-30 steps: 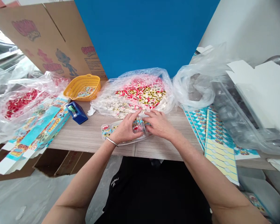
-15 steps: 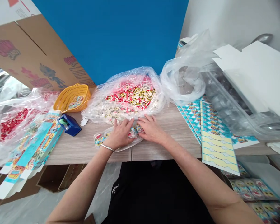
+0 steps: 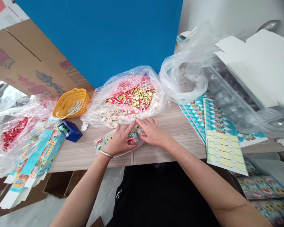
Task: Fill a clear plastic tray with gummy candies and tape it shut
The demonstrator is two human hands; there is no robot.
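Note:
On the wooden table a clear plastic tray (image 3: 100, 142) of small compartments lies under both hands. Colourful printed labels and red and yellow-white candies show through it. My left hand (image 3: 120, 138) rests flat across its middle, fingers stretched and pointing away from me, hiding part of it. On the tray's right end my right hand (image 3: 152, 131) lies with fingers extended, its fingertips close to those of the left. Just beyond my hands, an open clear bag (image 3: 98, 110) holds many red and white-yellow gummy candies (image 3: 142, 96).
At left stand a yellow basket (image 3: 71, 94), a blue tape dispenser (image 3: 69, 130), flat printed cartons (image 3: 47, 149) and another candy bag (image 3: 13, 134). To the right are printed sheets (image 3: 223, 138) overhanging the edge, a clear plastic bag (image 3: 165, 78) and stacked clear trays (image 3: 229, 94).
The view has shifted slightly. The fingertips of my two hands have come closer together over the tray, and the left thumb lies differently. The tray stays on the table.

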